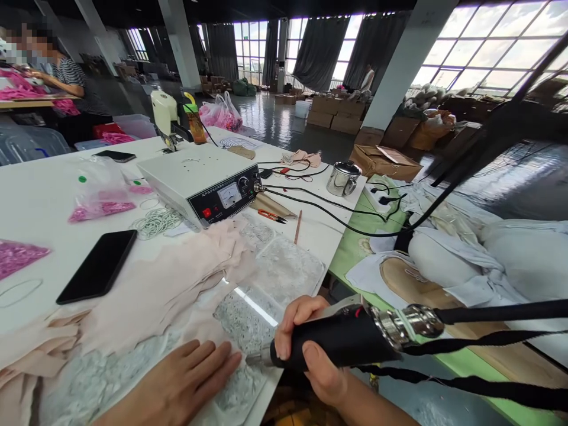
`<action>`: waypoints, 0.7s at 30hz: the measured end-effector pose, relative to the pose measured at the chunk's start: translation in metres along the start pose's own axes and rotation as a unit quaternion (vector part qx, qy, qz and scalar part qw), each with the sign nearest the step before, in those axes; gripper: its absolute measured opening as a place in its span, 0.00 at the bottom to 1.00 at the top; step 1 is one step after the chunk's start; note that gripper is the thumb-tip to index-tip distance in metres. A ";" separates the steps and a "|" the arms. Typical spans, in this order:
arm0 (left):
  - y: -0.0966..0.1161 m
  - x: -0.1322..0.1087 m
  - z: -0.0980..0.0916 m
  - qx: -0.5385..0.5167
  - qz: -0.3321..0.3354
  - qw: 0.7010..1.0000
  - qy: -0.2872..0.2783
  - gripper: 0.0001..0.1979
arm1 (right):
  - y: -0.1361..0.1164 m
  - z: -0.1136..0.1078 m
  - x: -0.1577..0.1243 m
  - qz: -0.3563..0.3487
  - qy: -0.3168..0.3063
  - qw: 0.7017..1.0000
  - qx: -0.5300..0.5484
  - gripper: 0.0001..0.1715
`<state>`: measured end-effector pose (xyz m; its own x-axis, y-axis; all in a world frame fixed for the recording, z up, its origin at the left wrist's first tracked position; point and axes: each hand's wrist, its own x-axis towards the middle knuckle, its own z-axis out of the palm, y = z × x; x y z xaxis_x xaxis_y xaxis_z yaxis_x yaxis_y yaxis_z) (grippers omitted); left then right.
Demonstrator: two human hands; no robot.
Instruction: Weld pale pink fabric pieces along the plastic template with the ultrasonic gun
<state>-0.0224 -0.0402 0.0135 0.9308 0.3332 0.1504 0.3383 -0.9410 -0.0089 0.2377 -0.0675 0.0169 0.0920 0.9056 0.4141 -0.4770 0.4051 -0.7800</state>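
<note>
Gripping black handheld tool at near edge of counter, right hand curls round barrel; left hand, open, palm down, rests at edge of pale pink fabric. Metal tip sits just beside left hand; hands apart. Also before me: 1 dial-fronted control box, 2 phones, 1 lidded metal mug.

The control box is cased in smooth, painted-looking metal. Matt cloth pieces are spread in front of it; a mug of glossy metal is seen to its right.
</note>
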 end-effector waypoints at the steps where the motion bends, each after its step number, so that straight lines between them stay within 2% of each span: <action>1: 0.001 0.002 -0.001 -0.002 0.003 1.000 -0.002 0.32 | -0.001 0.000 0.000 0.001 -0.001 1.000 0.000 0.10; 7: 0.008 0.012 0.000 -0.012 -0.007 1.000 0.027 0.23 | -0.002 -0.002 -0.002 0.004 0.004 1.000 -0.024 0.11; 12: 0.013 0.020 -0.009 -0.005 0.001 1.000 0.024 0.17 | -0.008 0.001 0.002 0.012 0.024 0.999 -0.026 0.10; 21: 0.012 0.022 -0.010 -0.019 -0.002 0.998 0.060 0.16 | -0.003 0.005 0.006 0.034 -0.001 0.999 -0.024 0.09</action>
<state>0.0010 -0.0449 0.0271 0.9049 0.3302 0.2684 0.3350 -0.9418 0.0291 0.2354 -0.0641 0.0236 0.0595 0.9313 0.3595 -0.4398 0.3477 -0.8281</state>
